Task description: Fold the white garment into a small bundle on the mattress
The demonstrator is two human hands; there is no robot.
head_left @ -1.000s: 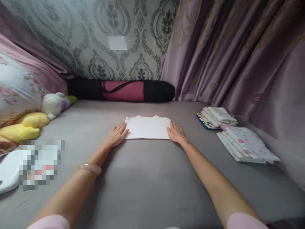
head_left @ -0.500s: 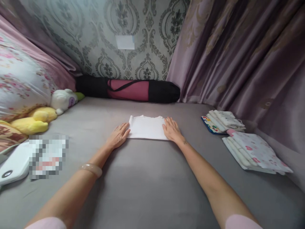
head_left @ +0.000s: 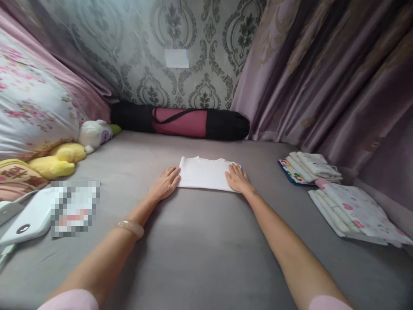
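A folded white garment (head_left: 204, 174), which looks like a small shirt, lies flat on the grey bed sheet (head_left: 200, 241). Its far edge is slightly uneven. At its left edge my left hand (head_left: 166, 183) rests palm down, fingers stretched out and fingertips touching the fabric. My right hand (head_left: 238, 178) lies flat over the right end of the garment, its fingers pointing away from me. Neither hand grasps anything. A pale bangle (head_left: 130, 228) circles my left forearm.
To the right are two stacks of folded cloths, one printed (head_left: 312, 168) and one with pink hearts (head_left: 358, 211). A black and maroon bag (head_left: 180, 122) lies along the wall. Plush toys (head_left: 51, 165), a white device (head_left: 32, 215) and a blurred-out packet (head_left: 75, 209) lie left.
My view has turned slightly left, so everything sits further right. Relative to the garment, my right hand has shifted slightly inward. The left hand remains at the garment's left edge.
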